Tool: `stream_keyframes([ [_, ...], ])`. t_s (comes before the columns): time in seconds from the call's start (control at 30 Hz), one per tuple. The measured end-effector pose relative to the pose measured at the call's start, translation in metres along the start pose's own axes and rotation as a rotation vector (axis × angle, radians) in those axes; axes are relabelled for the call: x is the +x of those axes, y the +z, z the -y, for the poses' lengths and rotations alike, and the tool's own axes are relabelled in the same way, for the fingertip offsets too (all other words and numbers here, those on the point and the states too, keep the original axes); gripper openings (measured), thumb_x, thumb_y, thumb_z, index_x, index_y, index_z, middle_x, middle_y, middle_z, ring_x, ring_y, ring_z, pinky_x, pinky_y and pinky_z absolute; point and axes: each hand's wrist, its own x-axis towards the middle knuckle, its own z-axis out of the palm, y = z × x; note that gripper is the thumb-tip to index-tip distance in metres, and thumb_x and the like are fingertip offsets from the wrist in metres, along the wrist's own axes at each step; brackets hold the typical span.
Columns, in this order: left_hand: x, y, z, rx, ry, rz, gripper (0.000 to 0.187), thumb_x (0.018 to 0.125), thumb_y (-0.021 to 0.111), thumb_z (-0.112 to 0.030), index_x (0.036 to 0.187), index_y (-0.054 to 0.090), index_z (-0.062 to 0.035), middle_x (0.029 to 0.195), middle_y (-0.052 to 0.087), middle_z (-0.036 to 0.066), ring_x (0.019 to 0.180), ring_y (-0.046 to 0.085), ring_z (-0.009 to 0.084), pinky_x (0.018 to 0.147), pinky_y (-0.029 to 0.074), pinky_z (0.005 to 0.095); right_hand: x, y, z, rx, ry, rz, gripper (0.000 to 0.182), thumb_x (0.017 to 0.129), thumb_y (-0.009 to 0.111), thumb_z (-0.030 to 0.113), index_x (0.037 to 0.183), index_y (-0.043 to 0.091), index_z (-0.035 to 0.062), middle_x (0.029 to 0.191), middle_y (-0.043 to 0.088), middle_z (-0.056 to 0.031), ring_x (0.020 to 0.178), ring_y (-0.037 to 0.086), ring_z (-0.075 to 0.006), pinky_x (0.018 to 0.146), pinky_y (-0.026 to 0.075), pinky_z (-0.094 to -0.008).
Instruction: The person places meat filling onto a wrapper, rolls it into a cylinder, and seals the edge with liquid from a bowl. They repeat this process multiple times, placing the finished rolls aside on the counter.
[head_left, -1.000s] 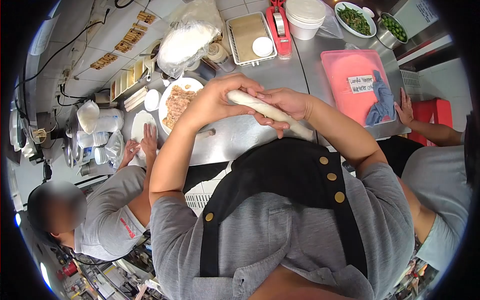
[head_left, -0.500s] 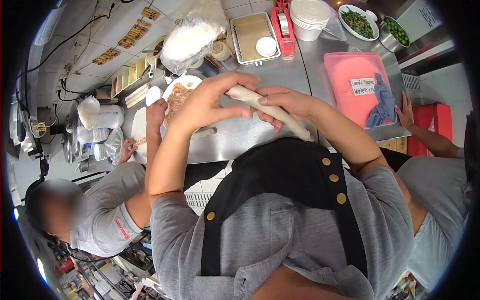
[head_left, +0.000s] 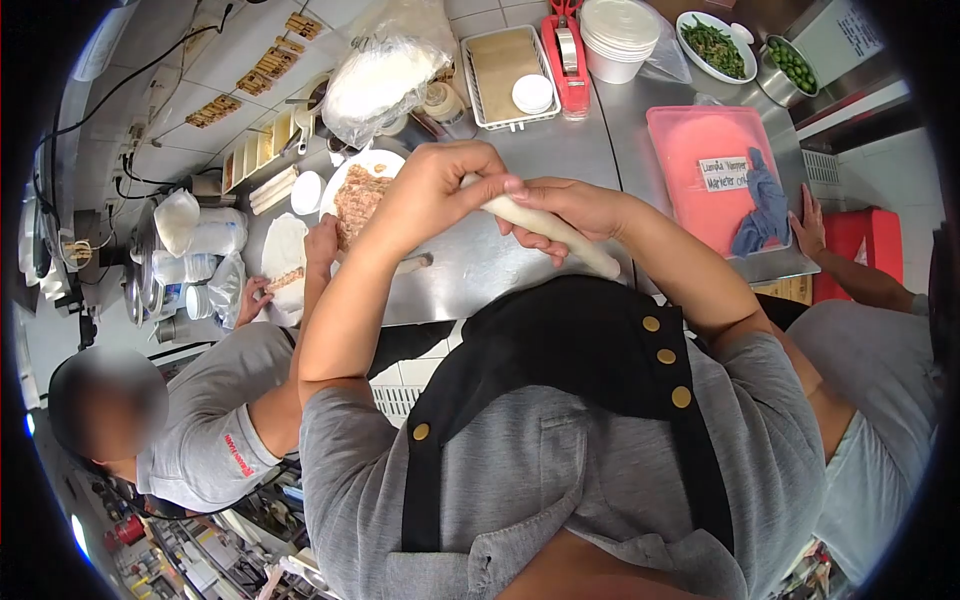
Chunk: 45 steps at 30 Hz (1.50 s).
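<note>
A long, pale, uncooked spring roll (head_left: 565, 240) is held slantwise in the air above the steel table, its lower end near my black apron. My left hand (head_left: 445, 190) is closed around its upper end, thumb along the top. Further down, my right hand (head_left: 575, 210) grips it, with fingers curled beneath and thumb tip close to my left thumb. Behind my left wrist lies a white plate of minced filling (head_left: 360, 205), partly hidden. A short, thin roll-like piece (head_left: 413, 262) rests on the table beside my left forearm.
At left, a co-worker's hands are at a wrapper (head_left: 286, 243) with a strip of filling. A pink-lidded box (head_left: 690, 190) with a blue cloth (head_left: 765, 210) stands right. Along the back are a white basket (head_left: 508, 75), red tape dispenser (head_left: 567, 70) and stacked tubs (head_left: 618, 40).
My left hand was spread apart at the roll's upper end and has now closed around it. My right hand keeps its hold. The co-worker's hands have shifted slightly at the wrapper.
</note>
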Motion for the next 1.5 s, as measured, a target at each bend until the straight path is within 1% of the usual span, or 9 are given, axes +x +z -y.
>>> stream_keyframes([
  [0.23,0.008,0.003,0.019,-0.581,-0.105,-0.112,0.017,0.091,0.08,-0.014,0.102,0.072,-0.0032,0.091,0.068,0.003,0.083,0.064,0.0108,0.071,0.053,0.0299,0.004,-0.015,-0.001,0.132,-0.052,0.068,0.074,0.104,0.033,0.073,0.118,0.06,0.0059,0.077,0.055,-0.0002,0.058,0.055,-0.0085,0.052,0.056,-0.0286],
  [0.3,0.005,0.002,0.009,-0.2,0.006,-0.041,0.022,0.086,0.084,-0.011,0.103,0.072,-0.0032,0.098,0.069,0.005,0.084,0.065,0.0112,0.072,0.054,0.0286,0.002,-0.015,0.0,0.13,-0.078,0.062,0.079,0.1,0.034,0.079,0.118,0.06,0.0064,0.078,0.055,0.0,0.057,0.054,-0.0081,0.052,0.056,-0.0283],
  [0.73,0.019,0.018,0.019,-0.488,-0.308,-0.299,0.028,0.089,0.08,-0.017,0.109,0.065,-0.0036,0.086,0.069,0.002,0.075,0.065,0.0117,0.071,0.053,0.0295,-0.001,-0.008,0.013,-0.357,-0.139,-0.178,0.089,0.097,0.026,0.084,0.126,0.059,0.0063,0.086,0.056,-0.0015,0.071,0.058,-0.0088,0.061,0.056,-0.0263],
  [0.83,0.018,0.021,0.025,-0.035,-0.105,-0.314,0.035,0.094,0.075,-0.025,0.121,0.061,-0.0061,0.095,0.069,0.003,0.075,0.065,0.0146,0.073,0.054,0.0333,0.004,-0.011,0.008,-0.324,-0.141,-0.206,0.092,0.096,0.021,0.085,0.124,0.059,0.0062,0.087,0.056,-0.0018,0.071,0.059,-0.0099,0.061,0.056,-0.0264],
  [0.93,0.028,0.027,0.032,0.082,-0.136,-0.475,0.043,0.101,0.068,-0.031,0.132,0.054,-0.005,0.104,0.068,0.006,0.085,0.067,0.0181,0.08,0.055,0.0358,0.014,-0.017,0.0,-0.134,-0.163,-0.223,0.076,0.104,0.03,0.074,0.121,0.058,0.0056,0.085,0.059,-0.0022,0.065,0.061,-0.0121,0.063,0.057,-0.0318],
  [1.0,0.038,0.042,0.058,-0.696,-0.106,-0.778,0.05,0.104,0.063,-0.032,0.139,0.045,-0.0008,0.108,0.068,0.009,0.095,0.068,0.0209,0.086,0.053,0.0352,0.02,-0.016,0.004,0.098,-0.269,-0.446,0.062,0.107,0.038,0.065,0.12,0.057,0.0072,0.086,0.06,-0.0033,0.066,0.062,-0.0136,0.066,0.059,-0.0347],
  [1.17,0.012,0.12,0.055,-0.796,-0.219,-0.279,0.073,0.096,0.075,-0.031,0.149,0.034,-0.0026,0.113,0.067,0.01,0.103,0.066,0.0191,0.089,0.054,0.035,0.037,-0.03,-0.001,0.421,-0.544,-0.582,0.041,0.107,0.056,0.047,0.117,0.055,0.0064,0.091,0.061,-0.0056,0.079,0.066,-0.0214,0.079,0.063,-0.0436],
  [1.37,0.006,0.141,0.041,-0.756,-0.443,-0.184,0.075,0.093,0.08,-0.032,0.148,0.039,-0.0029,0.105,0.065,0.009,0.08,0.064,0.0171,0.07,0.053,0.0346,0.032,-0.028,0.019,0.331,-0.66,-0.659,0.028,0.1,0.071,0.036,0.1,0.058,0.011,0.073,0.053,0.0023,0.06,0.054,-0.0094,0.063,0.056,-0.0302],
  [1.5,-0.009,0.152,0.059,-0.576,-0.256,-0.281,0.077,0.09,0.082,-0.039,0.145,0.043,-0.0002,0.103,0.067,0.019,0.099,0.068,0.0278,0.089,0.053,0.0403,0.04,-0.003,0.008,0.201,-0.656,-0.718,0.026,0.102,0.07,0.031,0.098,0.055,0.0102,0.069,0.049,0.0034,0.056,0.046,-0.0073,0.06,0.049,-0.0293],
])
